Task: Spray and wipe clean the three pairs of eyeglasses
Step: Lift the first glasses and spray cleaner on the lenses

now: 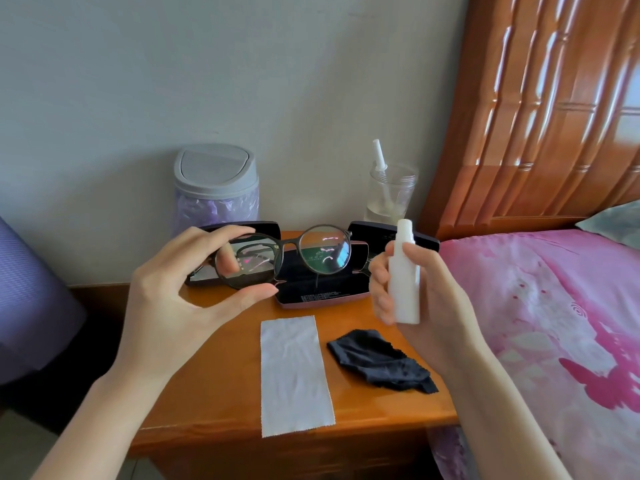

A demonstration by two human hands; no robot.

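My left hand (pixel 180 292) holds a pair of dark round-framed eyeglasses (pixel 287 252) by the rim of one lens, raised above the nightstand with the lenses facing me. My right hand (pixel 426 289) grips a small white spray bottle (pixel 403 271) upright, just right of the glasses, its nozzle level with the free lens. On the wooden nightstand (pixel 221 393) below lie a white cloth (pixel 294 372) and a crumpled black cloth (pixel 379 360). Open dark glasses cases (pixel 322 296) sit behind, partly hidden by the glasses and my hands. No other eyeglasses show clearly.
A small grey-lidded bin (pixel 216 187) with a purple liner stands at the back left. A clear jar (pixel 391 192) holding a white tube is at the back right. A bed with pink bedding (pixel 540 317) and a wooden headboard borders the right. A purple object (pixel 31 299) sits on the left.
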